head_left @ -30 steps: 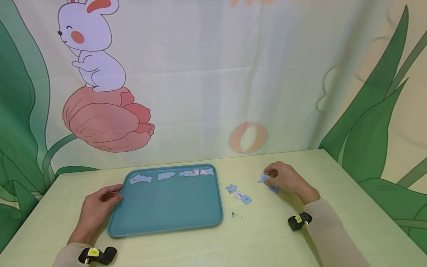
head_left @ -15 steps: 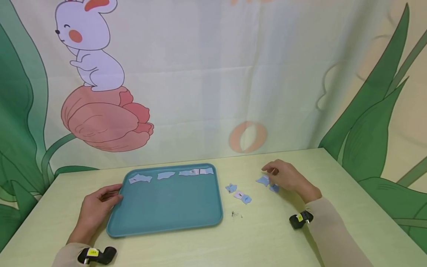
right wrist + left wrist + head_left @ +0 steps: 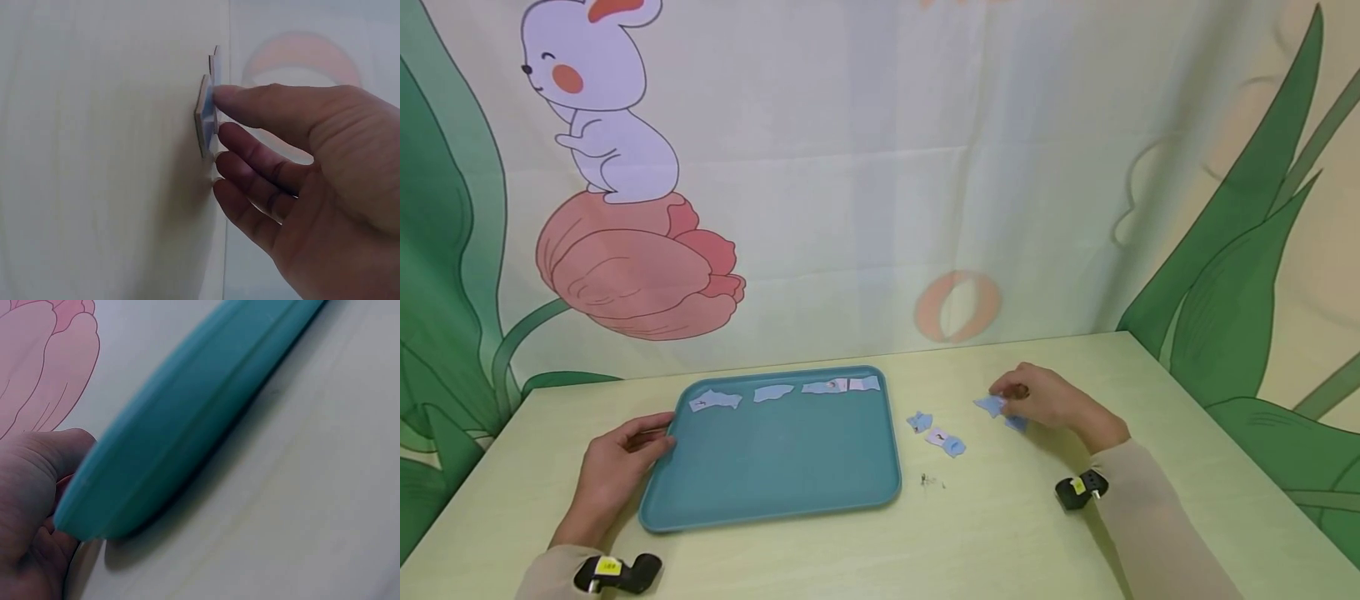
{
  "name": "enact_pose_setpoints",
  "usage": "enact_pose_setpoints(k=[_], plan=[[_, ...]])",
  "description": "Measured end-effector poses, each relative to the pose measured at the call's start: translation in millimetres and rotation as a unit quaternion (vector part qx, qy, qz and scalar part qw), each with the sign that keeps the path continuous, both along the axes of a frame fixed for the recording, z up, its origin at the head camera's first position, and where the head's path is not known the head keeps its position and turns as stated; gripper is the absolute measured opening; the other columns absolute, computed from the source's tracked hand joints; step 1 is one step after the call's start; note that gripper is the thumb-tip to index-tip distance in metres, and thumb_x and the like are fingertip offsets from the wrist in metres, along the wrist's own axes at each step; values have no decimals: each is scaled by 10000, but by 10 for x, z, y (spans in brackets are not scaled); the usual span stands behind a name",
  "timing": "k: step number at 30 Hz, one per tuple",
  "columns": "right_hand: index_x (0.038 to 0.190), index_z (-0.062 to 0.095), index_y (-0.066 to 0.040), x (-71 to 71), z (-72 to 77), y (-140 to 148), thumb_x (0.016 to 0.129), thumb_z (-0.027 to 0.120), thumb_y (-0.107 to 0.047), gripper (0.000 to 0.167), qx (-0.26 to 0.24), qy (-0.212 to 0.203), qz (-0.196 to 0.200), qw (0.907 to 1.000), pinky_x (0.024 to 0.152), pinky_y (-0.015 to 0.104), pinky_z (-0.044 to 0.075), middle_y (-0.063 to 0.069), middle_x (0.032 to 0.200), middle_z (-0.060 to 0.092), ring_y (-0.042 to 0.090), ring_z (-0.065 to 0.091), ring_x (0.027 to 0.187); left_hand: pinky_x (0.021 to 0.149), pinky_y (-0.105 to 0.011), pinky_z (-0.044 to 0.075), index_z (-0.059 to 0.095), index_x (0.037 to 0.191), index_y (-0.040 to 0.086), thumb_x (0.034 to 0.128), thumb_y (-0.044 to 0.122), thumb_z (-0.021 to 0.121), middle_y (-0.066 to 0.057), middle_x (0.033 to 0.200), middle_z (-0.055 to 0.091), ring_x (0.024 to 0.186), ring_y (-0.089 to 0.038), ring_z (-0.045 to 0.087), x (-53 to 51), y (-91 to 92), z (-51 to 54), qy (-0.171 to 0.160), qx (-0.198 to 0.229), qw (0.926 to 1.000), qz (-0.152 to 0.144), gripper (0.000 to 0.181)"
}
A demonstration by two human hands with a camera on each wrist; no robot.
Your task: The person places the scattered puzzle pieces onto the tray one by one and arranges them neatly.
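Observation:
My left hand (image 3: 613, 475) holds the left rim of a teal tray (image 3: 775, 458), seen close up in the left wrist view with the thumb (image 3: 69, 447) by the rim. Several irregular light-blue puzzle pieces lie along the tray's far side, among them a piece (image 3: 716, 401) at left and another (image 3: 772, 393) beside it. Right of the tray, my right hand (image 3: 1045, 400) pinches a blue puzzle piece (image 3: 988, 406) lying on the table. In the right wrist view its thumb touches the piece (image 3: 203, 115); the index finger is mostly hidden. Another blue piece (image 3: 1016, 423) lies partly under the hand.
Between the tray and my right hand lie a small blue piece (image 3: 919, 422) and a pink-and-blue pair (image 3: 946, 442). Dark marks (image 3: 931, 482) show on the pale table (image 3: 985, 533). A printed curtain (image 3: 820, 208) hangs at the table's back edge.
My right fingers parted from the piece half a second ago and now close in on it again. That piece sits slightly farther left. My left hand and the tray stay put.

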State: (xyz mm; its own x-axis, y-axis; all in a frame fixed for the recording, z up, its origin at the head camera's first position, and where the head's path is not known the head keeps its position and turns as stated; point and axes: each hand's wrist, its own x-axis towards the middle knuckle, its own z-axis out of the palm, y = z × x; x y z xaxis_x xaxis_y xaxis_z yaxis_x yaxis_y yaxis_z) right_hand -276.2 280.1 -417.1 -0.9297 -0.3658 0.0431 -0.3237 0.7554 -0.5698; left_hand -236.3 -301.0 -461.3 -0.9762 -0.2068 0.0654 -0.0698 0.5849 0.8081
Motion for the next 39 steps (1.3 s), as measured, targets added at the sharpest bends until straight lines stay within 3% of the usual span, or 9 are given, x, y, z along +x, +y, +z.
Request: enact_pose_setpoints(k=[4,15,28,33,39], plan=[[1197,738,43,-5,-13,3,950,770,-58,269,-10,-85,-146,9999,902,441,522,117,1104,658,274,599,1005,739,-35,454,592,1467,-38,1045,112,679,-271,1402,612,1236,-394,601,-3,-4,-12,15,11,10000,6,456],[1092,739,15,-28,-16,-17,916,834,-140,253,-14,-100,-526,9986,849,414,528,120,1053,638,288,596,962,744,-36,448,605,1458,-31,1037,112,686,-262,1390,625,1225,-381,610,2,-7,-14,89,-64,9999,-20,452],[1012,725,6,-69,-42,-50,891,850,-162,242,219,146,-252,9993,862,444,543,76,979,663,249,612,911,747,-40,461,611,1453,-30,1041,110,682,-260,1377,634,1219,-375,615,17,-11,-20,129,-14,9999,-28,441],[1038,702,-2,-61,-39,-74,903,840,-168,254,102,101,-312,9994,843,410,535,60,973,663,233,607,907,746,-42,464,617,1443,-37,1036,103,683,-261,1366,641,1203,-369,623,25,-10,-19,192,-57,9998,-44,435],[1099,703,4,-50,-43,-129,925,823,-178,279,-206,345,-201,9990,836,401,541,66,1002,692,225,633,921,760,-44,468,628,1433,-32,1032,92,683,-250,1345,660,1192,-347,638,25,5,-32,303,-93,9995,-83,423]])
